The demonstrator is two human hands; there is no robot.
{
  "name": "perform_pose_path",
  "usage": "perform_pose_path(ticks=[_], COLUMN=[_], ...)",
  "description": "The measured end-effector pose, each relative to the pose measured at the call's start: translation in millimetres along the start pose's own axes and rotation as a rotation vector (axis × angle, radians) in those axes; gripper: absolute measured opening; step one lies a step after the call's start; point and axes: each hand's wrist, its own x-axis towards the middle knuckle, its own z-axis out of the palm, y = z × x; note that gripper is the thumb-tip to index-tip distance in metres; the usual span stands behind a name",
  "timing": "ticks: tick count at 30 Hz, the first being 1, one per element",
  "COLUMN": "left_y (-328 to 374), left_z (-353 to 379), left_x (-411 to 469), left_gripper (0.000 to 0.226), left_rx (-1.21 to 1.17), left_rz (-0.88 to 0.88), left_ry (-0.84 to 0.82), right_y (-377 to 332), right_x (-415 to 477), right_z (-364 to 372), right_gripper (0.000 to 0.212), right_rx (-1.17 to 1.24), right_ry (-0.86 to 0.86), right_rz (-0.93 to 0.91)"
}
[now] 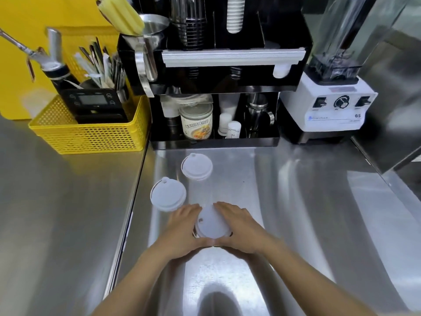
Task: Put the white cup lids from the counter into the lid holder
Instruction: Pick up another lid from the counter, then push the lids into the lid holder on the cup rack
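Both our hands sit nearest the camera, low in the middle of the view: the left hand (182,226) and the right hand (239,226) cup a white lid stack (210,222) from either side. Our fingers (190,209) curl round its rim, thumbs meeting at 6 o'clock beneath it, so both hands are closed on this stack. We cannot tell whether it has left the steel tabletop (296,201) or rests on it.

Two more lids wait on the tabletop. One lid (168,194) lies at 10 o'clock from the held stack, just beside our left fingertips. The other lid (197,167) lies farther off at 12 o'clock, near the foot of the black rack (214,142).

We judge the step in hand to be gathering: the nearest lids are grasped, none of the loose ones collected. The lid holder appears to be the black dispenser (237,26) at 12 o'clock atop the rack, where a white stack of lids or cups (235,14) shows in a slot; which slot takes these lids we cannot tell.

Next, we would need a firm two-sided squeeze, a straight lift, and a long reach up past the rack's silver rail (232,59). A yellow basket (91,133) at 10 o'clock and a blender (330,110) at 2 o'clock flank that path.
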Motion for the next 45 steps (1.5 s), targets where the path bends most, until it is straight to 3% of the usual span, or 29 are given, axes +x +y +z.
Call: perform_pose_path(ticks=[2, 5, 9, 14, 18, 26, 35, 45], left_y=[0.2, 2.1, 13.8, 55.2, 94.0, 170.8, 217.7, 216.0], left_z=[1.7, 1.3, -12.6, -58.7, -101.6, -180.0, -243.1, -252.8], left_x=[-1.4, 1.1, 14.4, 49.3, 80.4, 142.2, 210.5, 272.1], left_gripper=[0.098, 0.081, 0.064, 0.065, 0.072, 0.061, 0.056, 0.05], left_rx=[-0.035, -0.12, -0.188, -0.168, -0.006, 0.231, 0.277, 0.217], left_rz=[0.016, 0.031, 0.069, 0.212, 0.38, 0.57, 0.6, 0.544], left_ry=[0.027, 0.098, 0.199, 0.33, 0.411, 0.606, 0.608, 0.48], right_y=[0.4, 1.8, 5.4, 5.4, -1.1, -15.2, -7.2, 13.6], right_x=[1.7, 3.3, 7.0, 14.6, 17.0, 28.6, 65.5, 119.0], right_z=[2.8, 0.7, -24.4, -87.1, -148.0, -267.5, -357.1, -397.2], right_gripper=[0.082, 0.084, 0.083, 0.083, 0.082, 0.068, 0.068, 0.072], right_rx=[-0.035, -0.041, 0.036, 0.043, -0.009, -0.113, -0.127, -0.203], right_ry=[0.016, 0.064, 0.232, 0.446, 0.587, 0.798, 0.752, 0.51], right_rz=[-0.007, -0.013, 0.01, -0.029, -0.08, -0.095, -0.051, 0.066])
